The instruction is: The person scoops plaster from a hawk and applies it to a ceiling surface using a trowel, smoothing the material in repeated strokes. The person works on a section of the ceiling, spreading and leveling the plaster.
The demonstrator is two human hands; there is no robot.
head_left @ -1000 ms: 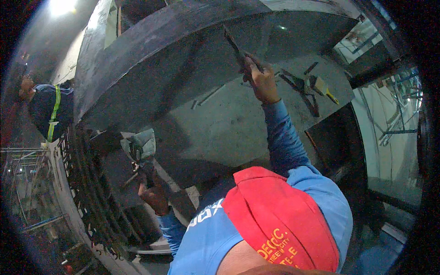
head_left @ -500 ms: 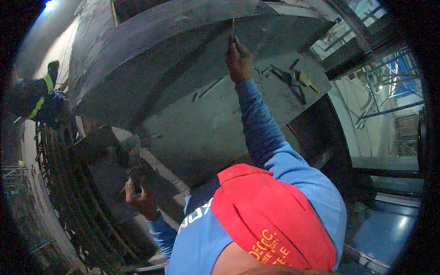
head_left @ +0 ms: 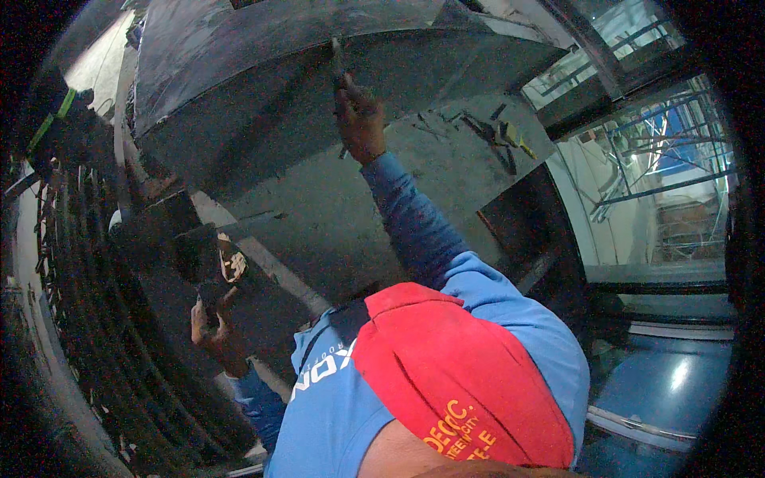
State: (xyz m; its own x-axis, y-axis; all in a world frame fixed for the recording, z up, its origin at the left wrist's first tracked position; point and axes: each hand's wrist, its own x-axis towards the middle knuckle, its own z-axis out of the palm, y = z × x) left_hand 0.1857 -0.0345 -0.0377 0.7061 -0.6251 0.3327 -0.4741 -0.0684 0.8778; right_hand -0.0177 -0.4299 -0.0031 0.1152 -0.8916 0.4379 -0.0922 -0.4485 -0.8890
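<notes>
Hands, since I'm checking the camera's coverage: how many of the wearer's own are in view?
2: the right hand at upper middle, the left hand at lower left, in shadow.

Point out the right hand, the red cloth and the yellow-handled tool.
Right hand point(head_left: 362, 123): head view, on the back of the hand.
Red cloth point(head_left: 466, 362): head view, on its broad middle.
Yellow-handled tool point(head_left: 523, 144): head view, on the handle.

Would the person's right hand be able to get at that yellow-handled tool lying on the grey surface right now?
Probably yes: the yellow-handled tool lies off to the right, and no barrier shows between. However, the right hand already holds a thin tool, which would likely need putting down.
</notes>
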